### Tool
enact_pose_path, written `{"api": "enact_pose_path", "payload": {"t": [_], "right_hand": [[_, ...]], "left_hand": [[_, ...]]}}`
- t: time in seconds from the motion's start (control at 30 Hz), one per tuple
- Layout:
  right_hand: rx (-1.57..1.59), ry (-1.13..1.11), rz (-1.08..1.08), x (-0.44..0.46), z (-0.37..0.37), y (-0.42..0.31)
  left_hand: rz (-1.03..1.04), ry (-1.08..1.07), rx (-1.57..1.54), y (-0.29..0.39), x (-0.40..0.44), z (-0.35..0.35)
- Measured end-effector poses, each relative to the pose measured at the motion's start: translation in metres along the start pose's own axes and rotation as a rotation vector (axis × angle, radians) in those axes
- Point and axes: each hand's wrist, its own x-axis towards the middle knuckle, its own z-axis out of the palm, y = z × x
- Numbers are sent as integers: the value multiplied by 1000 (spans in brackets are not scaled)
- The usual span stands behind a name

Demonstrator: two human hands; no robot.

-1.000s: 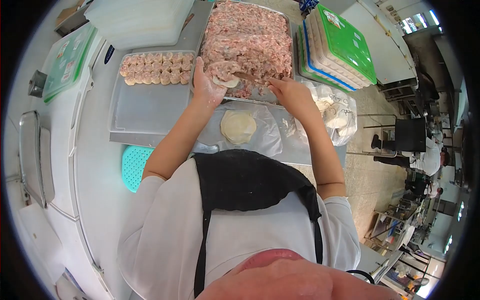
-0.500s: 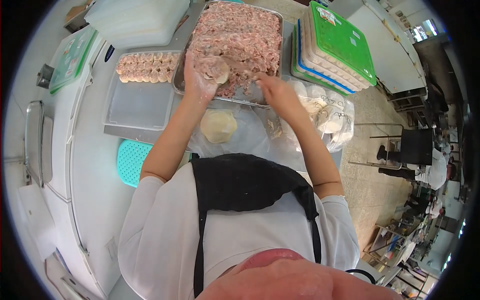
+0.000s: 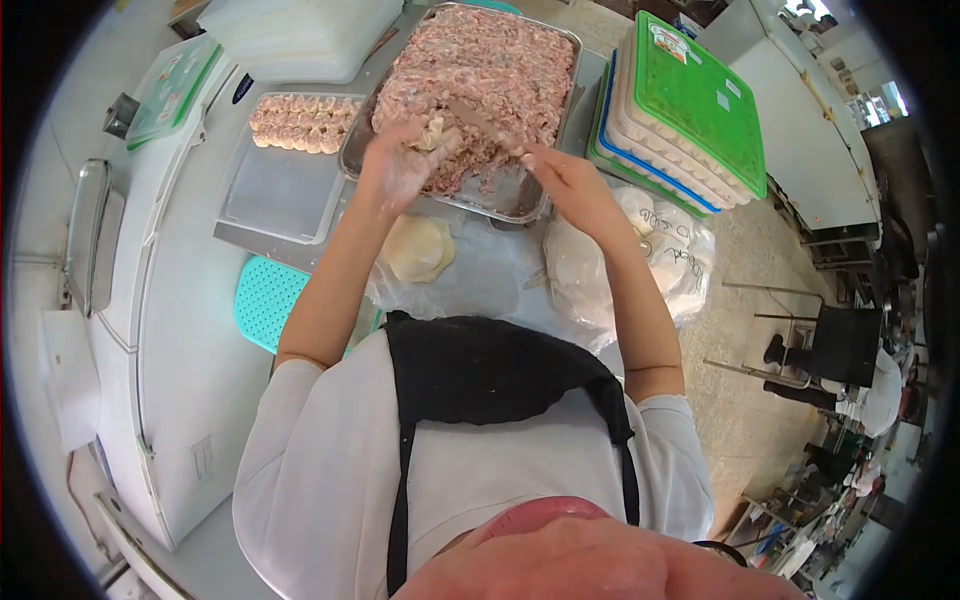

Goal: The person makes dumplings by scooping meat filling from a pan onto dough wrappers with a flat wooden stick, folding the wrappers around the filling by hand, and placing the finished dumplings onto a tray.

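My left hand (image 3: 390,168) is closed around a dumpling (image 3: 433,133), a pale wrapper gathered about meat filling, over the near left side of the metal tray (image 3: 512,216). Minced meat (image 3: 480,55) fills most of that tray, with a scooped-out hollow at its near side. Between the fingers of my right hand (image 3: 566,190) is a flat filling spatula (image 3: 478,122), its blade reaching left over the meat towards the dumpling. A stack of round wrappers (image 3: 418,248) lies on clear plastic sheeting just below my left wrist.
Rows of filled dumplings (image 3: 305,123) occupy the far end of a plastic tray (image 3: 278,195) at left. Green-lidded boxes (image 3: 695,105) are stacked at right, above a bag of white rounds (image 3: 585,275). A turquoise perforated stool (image 3: 268,300) stands below the table's left edge.
The wrapper in my left hand has gone from spread open to gathered around the filling. The spatula has come up beside it. My view has shifted slightly.
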Motion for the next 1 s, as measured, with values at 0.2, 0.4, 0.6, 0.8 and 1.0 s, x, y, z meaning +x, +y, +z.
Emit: {"api": "enact_pose_path", "payload": {"t": [0.2,0.4,0.6,0.8,1.0], "right_hand": [[309,-412,314,3,-33,-38],[235,-316,-5,-6,3,-5],[-263,-263,-2,18,-5,22],[-531,-102,-122,16,33,25],[-427,-189,103,7,-4,32]], "left_hand": [[366,-270,1176,21,-13,21],[231,-543,1494,33,-4,23],[167,-212,1573,15,13,-2],[178,-160,1502,3,35,-38],[38,-141,1429,34,-6,-7]]}}
